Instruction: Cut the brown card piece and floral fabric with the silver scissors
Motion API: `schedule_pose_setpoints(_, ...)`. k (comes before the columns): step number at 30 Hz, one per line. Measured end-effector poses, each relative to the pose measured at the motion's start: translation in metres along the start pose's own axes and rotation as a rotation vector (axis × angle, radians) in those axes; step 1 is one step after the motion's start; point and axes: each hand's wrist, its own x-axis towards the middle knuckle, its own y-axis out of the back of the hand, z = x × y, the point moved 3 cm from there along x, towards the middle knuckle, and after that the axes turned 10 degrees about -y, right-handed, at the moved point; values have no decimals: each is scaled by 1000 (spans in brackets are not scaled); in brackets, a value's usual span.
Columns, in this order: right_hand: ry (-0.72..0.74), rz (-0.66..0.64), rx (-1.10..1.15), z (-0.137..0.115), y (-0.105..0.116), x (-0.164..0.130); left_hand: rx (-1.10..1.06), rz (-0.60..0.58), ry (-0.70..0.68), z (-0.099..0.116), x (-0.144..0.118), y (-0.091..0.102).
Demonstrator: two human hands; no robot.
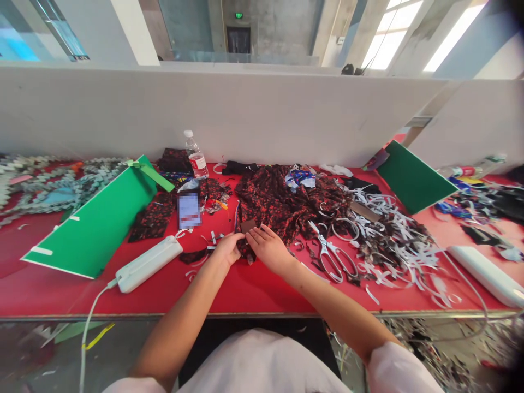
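Note:
A small flat brown square piece (248, 225), perhaps card, lies at the near edge of a crumpled dark cloth with red print (270, 196). My left hand (228, 248) has its fingers and thumb closed at the left side of that piece, with cloth just below. From the right, my right hand (270, 248) rests with fingers stretched out flat over the piece and the cloth. Its fingertips hide part of the brown piece. Scissors with white handles (333, 259) lie on the red table (262, 295) to the right of my right hand, blades slightly apart.
White strips and dark scraps (393, 245) heap on the right. Green boards (90, 229) stand at both sides. A white power strip (149, 265), a phone (189, 211), folded printed cloth (152, 217) and a water bottle (196, 155) are left. Behind runs a pale partition (262, 114).

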Motion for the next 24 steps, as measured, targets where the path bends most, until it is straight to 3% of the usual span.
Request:
schedule_pose_setpoints(8,-58,-76,100,12,17,14,-167,-122,125,3,-6,-4)
schedule_pose_setpoints(15,-26,-65,92,13,19,19,-322,-152,124,-4,-1,-6)
schedule_pose_setpoints(24,-31,-78,81,5,13,13,-248,-215,212,-1,3,-11)
